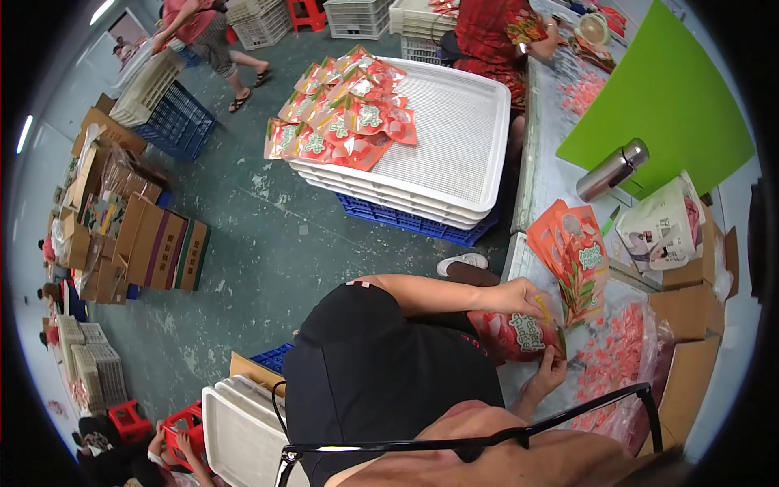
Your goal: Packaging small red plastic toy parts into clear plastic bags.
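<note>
A red printed pouch [505, 334] lies across my lap at the edge of the worktable, between my two hands. My left hand [519, 297] is closed at one corner of it, beside a thin yellow strip. Thumb and fingers of my right hand [548, 372] pinch the pouch's opposite corner. Whether the pouch is filled cannot be seen. Just beyond my left hand, a fanned stack of flat red pouches [580, 260] rests on the table. Past my right hand, many small pink wrapped pieces [613, 357] are spread on the tabletop beside clear plastic.
Stacked white trays [454, 130] carry a pile of red pouches [345, 114]. A steel flask [613, 170], a green board [665, 97], a white bag [661, 227] and cardboard boxes [690, 308] line the table's far side. A co-worker in red [491, 49] sits further along.
</note>
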### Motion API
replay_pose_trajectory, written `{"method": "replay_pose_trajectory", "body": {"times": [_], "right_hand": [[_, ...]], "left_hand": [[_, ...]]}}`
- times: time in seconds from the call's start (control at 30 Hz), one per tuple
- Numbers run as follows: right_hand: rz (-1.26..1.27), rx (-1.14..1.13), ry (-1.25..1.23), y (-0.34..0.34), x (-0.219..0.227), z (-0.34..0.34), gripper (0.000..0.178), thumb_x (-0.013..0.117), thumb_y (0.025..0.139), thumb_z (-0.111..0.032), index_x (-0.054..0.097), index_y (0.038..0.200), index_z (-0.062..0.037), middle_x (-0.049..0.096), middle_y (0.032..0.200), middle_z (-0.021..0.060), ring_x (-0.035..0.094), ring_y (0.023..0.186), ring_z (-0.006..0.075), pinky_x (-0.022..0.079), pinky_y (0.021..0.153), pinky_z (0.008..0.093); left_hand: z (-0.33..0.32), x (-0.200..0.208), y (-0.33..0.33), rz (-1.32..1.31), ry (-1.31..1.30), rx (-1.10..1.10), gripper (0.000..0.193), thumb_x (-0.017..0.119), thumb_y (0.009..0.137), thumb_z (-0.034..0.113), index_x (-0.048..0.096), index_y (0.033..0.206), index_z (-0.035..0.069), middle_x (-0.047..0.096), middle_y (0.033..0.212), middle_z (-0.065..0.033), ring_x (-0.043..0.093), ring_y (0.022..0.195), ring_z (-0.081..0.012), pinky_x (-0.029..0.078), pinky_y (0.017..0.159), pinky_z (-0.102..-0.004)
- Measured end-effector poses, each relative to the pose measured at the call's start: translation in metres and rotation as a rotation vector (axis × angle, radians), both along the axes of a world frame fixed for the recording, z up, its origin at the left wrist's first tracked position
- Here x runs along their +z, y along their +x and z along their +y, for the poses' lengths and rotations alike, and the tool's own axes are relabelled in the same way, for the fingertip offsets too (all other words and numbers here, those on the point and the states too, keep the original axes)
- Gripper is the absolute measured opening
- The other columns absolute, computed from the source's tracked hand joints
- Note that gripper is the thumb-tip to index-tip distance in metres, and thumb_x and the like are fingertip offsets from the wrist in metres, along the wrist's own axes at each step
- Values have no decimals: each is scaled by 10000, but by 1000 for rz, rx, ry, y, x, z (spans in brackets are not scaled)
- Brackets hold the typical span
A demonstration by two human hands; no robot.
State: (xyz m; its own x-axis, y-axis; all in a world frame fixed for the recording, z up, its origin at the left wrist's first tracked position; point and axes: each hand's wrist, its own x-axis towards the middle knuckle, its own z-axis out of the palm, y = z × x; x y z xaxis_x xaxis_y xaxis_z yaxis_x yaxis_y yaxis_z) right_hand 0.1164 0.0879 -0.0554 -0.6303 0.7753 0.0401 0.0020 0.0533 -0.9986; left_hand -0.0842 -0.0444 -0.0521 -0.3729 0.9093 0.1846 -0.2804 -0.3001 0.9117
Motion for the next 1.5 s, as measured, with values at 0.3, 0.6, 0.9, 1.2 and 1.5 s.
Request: {"method": "replay_pose_trajectory", "body": {"times": [0.3,0.6,0.9,1.2,1.5], "right_hand": [[60,77,-88,-24,15,-17,171,641,902,19,682,1067,35,708,1016,85,650,888,152,509,848,284],[182,124,-237,-36,5,-8,121,655,917,-27,662,1035,-4,689,1008,64,629,908,135,497,844,266],[128,230,-185,-77,32,-11,346,542,1011,-189,536,1313,-21,566,1282,109,618,1029,180,522,863,318],[-102,43,-428,-17,-8,16,199,594,985,-179,617,1136,-51,684,968,60,657,783,145,551,692,282],[-264,-114,-414,33,-28,19,206,630,955,-163,655,1084,-3,686,926,69,651,793,149,539,710,282]], "left_hand": [[0,3,3,-44,-81,49,154,707,886,113,730,953,-23,720,838,-25,618,768,-44,493,675,-219],[-31,8,-19,-202,-216,-177,418,469,1049,314,663,1167,-37,689,1107,-68,593,1007,-93,471,924,-269],[-74,-6,-90,-256,-140,612,517,455,1021,472,669,1105,9,667,909,-33,572,783,-85,497,661,-267],[-247,-3,-325,285,-300,1879,594,506,993,399,430,1360,-62,558,1301,-227,564,1188,-313,430,1004,-429],[-273,-97,-366,1565,-1009,1261,630,483,920,576,429,1460,255,494,1444,-114,356,1397,-371,182,1158,-610]]}}
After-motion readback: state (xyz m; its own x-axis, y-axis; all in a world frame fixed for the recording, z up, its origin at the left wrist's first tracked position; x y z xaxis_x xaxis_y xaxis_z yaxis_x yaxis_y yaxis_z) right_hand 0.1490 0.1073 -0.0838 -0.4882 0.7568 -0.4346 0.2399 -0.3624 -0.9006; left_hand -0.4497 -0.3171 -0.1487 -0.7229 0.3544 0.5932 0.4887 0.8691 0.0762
